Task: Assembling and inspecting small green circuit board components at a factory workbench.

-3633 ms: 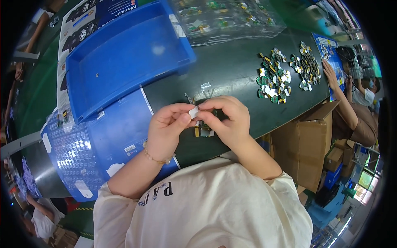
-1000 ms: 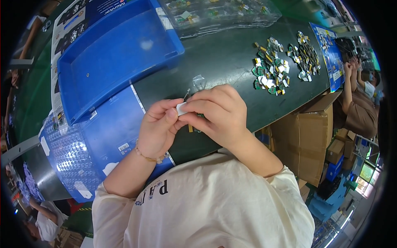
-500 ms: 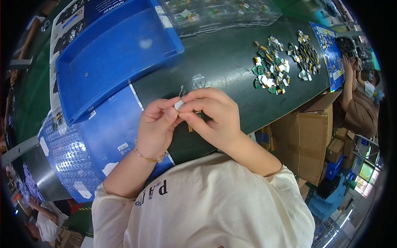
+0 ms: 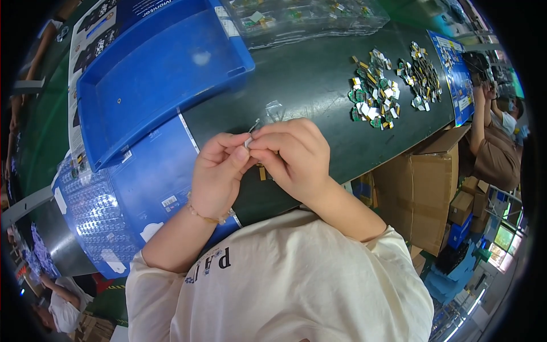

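My left hand (image 4: 215, 171) and my right hand (image 4: 296, 159) meet over the dark green table, fingertips pinched together. Between them is a small white piece (image 4: 248, 142), mostly covered by thumbs and forefingers. A thin, silvery strip (image 4: 254, 125) sticks out beyond the fingertips on the far side. Just past my right fingers lies a crumpled bit of clear film (image 4: 274, 110). Under my right hand a small gold-coloured part (image 4: 262, 173) shows on the table, the rest of it hidden.
At left, a blue tray (image 4: 165, 74) overlaps a blue printed sheet (image 4: 154, 182) beside a clear blister tray (image 4: 94, 199). Clear trays with small parts (image 4: 307, 25) are stacked at the back. Two piles of small circuit boards (image 4: 374, 97) lie right, near a cardboard box (image 4: 416, 194). Another person sits far right.
The white piece has turned between my fingertips and less of it shows. The silvery strip now leans further right. My right fingers have closed in slightly, and the gold-coloured part shows more.
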The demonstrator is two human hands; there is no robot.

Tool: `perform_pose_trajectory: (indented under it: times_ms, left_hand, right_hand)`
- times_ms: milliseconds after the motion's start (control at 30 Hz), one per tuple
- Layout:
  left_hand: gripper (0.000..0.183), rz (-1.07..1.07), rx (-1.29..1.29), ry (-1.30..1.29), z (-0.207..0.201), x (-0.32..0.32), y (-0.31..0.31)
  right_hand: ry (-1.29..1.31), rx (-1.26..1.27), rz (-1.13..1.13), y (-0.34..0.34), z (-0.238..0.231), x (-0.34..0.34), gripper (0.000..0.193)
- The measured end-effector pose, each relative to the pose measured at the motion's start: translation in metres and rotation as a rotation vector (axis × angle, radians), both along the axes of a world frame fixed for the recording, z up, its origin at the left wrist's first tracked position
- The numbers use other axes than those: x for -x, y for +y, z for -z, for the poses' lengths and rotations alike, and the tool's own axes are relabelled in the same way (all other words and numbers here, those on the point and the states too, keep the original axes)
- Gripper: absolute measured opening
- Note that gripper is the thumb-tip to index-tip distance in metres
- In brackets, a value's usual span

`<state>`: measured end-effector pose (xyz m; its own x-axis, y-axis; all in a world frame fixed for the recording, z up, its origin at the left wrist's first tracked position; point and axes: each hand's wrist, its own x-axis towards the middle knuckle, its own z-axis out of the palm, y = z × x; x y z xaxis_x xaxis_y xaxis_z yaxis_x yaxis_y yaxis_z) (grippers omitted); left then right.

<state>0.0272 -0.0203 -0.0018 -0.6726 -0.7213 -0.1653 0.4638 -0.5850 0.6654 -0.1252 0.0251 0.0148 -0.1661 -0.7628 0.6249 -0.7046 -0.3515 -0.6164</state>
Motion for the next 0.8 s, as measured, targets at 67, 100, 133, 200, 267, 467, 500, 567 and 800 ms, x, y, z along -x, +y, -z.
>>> perform_pose_trajectory:
  times_ms: [67, 100, 133, 200, 267, 467, 500, 567, 800]
  left_hand:
    - [0.015, -0.021, 0.01, -0.017, 0.001, 0.0, 0.0]
    - [0.015, -0.04, 0.019, -0.034, 0.002, 0.0, 0.0]
    - [0.015, -0.047, 0.026, -0.03, 0.002, 0.0, -0.002]
    - [0.015, -0.016, -0.014, -0.026, 0.001, -0.001, -0.003]
    - [0.015, -0.03, -0.039, -0.032, 0.0, -0.002, -0.004]
    - [0.016, -0.012, -0.066, -0.023, -0.003, -0.002, -0.007]
    - [0.017, -0.015, -0.061, -0.03, -0.004, -0.001, -0.008]
    - [0.017, -0.047, -0.057, -0.041, -0.003, -0.005, -0.011]
    - [0.018, -0.026, -0.051, -0.041, -0.002, -0.005, -0.012]
  right_hand:
    - [-0.033, -0.008, -0.028, -0.002, -0.001, -0.001, 0.016]
    - [-0.054, -0.041, -0.035, -0.003, -0.003, -0.001, 0.012]
    - [-0.071, -0.071, -0.046, -0.005, -0.005, 0.0, 0.01]
    - [-0.183, -0.138, -0.02, -0.009, -0.007, 0.009, 0.006]
    - [-0.431, -0.204, 0.039, -0.024, -0.02, 0.014, 0.005]
    - [0.333, -0.009, 0.045, -0.11, -0.055, 0.024, 0.012]
    - [0.335, -0.003, 0.048, -0.11, -0.053, 0.028, 0.012]
    - [0.382, 0.053, 0.082, -0.107, -0.056, 0.025, 0.015]
    - [-0.141, -0.226, -0.191, -0.071, -0.044, 0.027, 0.016]
